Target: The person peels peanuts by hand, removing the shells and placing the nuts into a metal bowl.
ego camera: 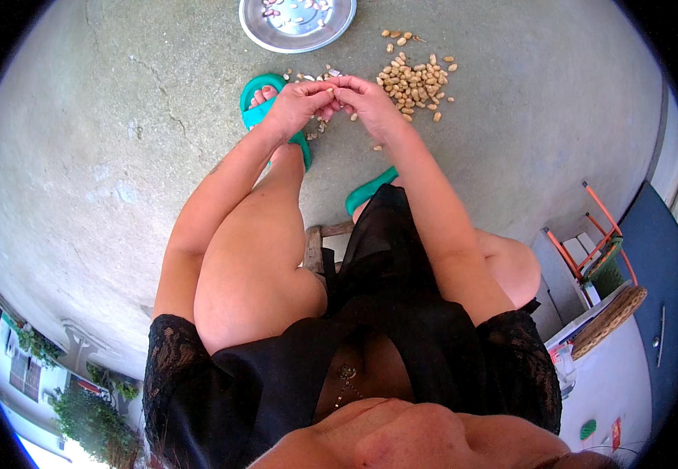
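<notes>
My left hand (pixel 299 105) and my right hand (pixel 368 102) meet above the concrete floor, fingertips pinched together on a small pale peanut (pixel 331 91). How much of it is shell is too small to tell. Just right of my right hand lies a pile of unshelled peanuts (pixel 415 85). Broken peanut shells (pixel 314 136) are scattered on the floor beneath and behind my hands, partly hidden by them. Beyond, at the top edge, a round metal basin (pixel 298 42) holds shelled peanut kernels (pixel 292 7), some pinkish and some pale.
Green sandals (pixel 268 81) are on my feet, the left one beside the shells. Part of a wooden stool (pixel 314 249) shows between my legs. An orange-framed chair (pixel 608 234) and a woven tray (pixel 608 322) stand at the right, near a dark blue door (pixel 649 246).
</notes>
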Action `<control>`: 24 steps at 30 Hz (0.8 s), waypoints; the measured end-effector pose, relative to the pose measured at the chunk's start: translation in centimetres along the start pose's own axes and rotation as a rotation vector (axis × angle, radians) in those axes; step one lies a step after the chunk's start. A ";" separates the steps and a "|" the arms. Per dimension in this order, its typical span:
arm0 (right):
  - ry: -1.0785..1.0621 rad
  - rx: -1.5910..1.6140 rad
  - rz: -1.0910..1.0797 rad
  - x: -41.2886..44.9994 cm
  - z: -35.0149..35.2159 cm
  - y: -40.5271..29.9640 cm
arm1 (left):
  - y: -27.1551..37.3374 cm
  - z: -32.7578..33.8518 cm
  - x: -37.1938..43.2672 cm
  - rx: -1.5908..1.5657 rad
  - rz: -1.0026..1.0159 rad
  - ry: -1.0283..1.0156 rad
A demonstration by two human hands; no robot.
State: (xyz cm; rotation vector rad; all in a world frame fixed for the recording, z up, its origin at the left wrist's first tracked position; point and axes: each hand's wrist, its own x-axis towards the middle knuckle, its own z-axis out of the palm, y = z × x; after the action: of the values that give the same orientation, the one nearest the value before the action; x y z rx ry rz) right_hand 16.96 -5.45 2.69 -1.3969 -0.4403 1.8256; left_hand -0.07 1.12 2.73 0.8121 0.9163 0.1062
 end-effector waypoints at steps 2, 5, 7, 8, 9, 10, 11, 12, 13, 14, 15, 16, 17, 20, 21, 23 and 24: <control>-0.027 -0.009 0.048 -0.1 -0.2 -0.2 | 0.1 0.0 -0.1 0.033 0.002 -0.006; -0.069 -0.043 0.059 0.2 -0.8 -0.1 | 0.1 -0.1 0.1 0.093 0.012 -0.021; -0.111 -0.048 0.072 0.5 -0.9 -0.1 | -0.1 -0.3 0.1 0.104 0.049 -0.077; -0.112 -0.047 0.073 0.4 -0.9 -0.1 | -0.2 -0.4 0.1 0.103 0.048 -0.076; -0.125 -0.070 0.076 0.3 -1.0 -0.4 | 0.0 -0.4 0.0 0.135 0.056 -0.087; -0.139 -0.093 0.080 0.2 -1.0 -0.6 | 0.1 -0.3 -0.1 0.168 0.063 -0.097; -0.140 -0.092 0.081 0.3 -1.2 -0.2 | 0.1 -0.3 -0.2 0.167 0.062 -0.096; -0.139 -0.039 0.095 0.5 -1.5 -0.1 | 0.7 0.2 -0.3 0.173 0.082 -0.102; -0.139 0.013 0.108 0.6 -1.9 0.1 | 1.1 0.7 -0.3 0.180 0.102 -0.107; -0.137 0.012 0.108 0.6 -2.4 0.4 | 1.0 0.9 -0.1 0.179 0.104 -0.110; -0.151 0.081 0.113 0.5 -2.2 0.3 | 0.8 0.9 -0.2 0.163 0.105 -0.095; -0.166 0.151 0.120 0.5 -2.0 0.3 | 0.6 0.8 -0.2 0.147 0.107 -0.081; -0.169 0.152 0.120 0.5 -1.8 0.3 | 0.5 0.6 -0.2 0.149 0.106 -0.078; -0.136 0.259 0.153 0.5 -1.7 0.9 | 0.1 0.8 0.0 0.154 0.086 -0.052; -0.126 0.299 0.142 0.6 -1.4 1.1 | 0.0 0.9 0.0 0.136 0.064 -0.016; -0.113 0.338 0.132 0.7 -1.0 1.4 | -0.1 1.0 0.1 0.117 0.040 0.018; -0.090 0.346 0.132 0.8 -0.7 1.6 | -0.1 1.1 0.0 0.142 0.052 0.045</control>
State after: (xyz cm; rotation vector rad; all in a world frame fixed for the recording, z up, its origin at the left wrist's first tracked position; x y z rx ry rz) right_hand 16.92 -6.04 0.86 -1.1316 -0.0705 1.9659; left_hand 0.69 0.46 3.07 0.9695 0.9531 0.1063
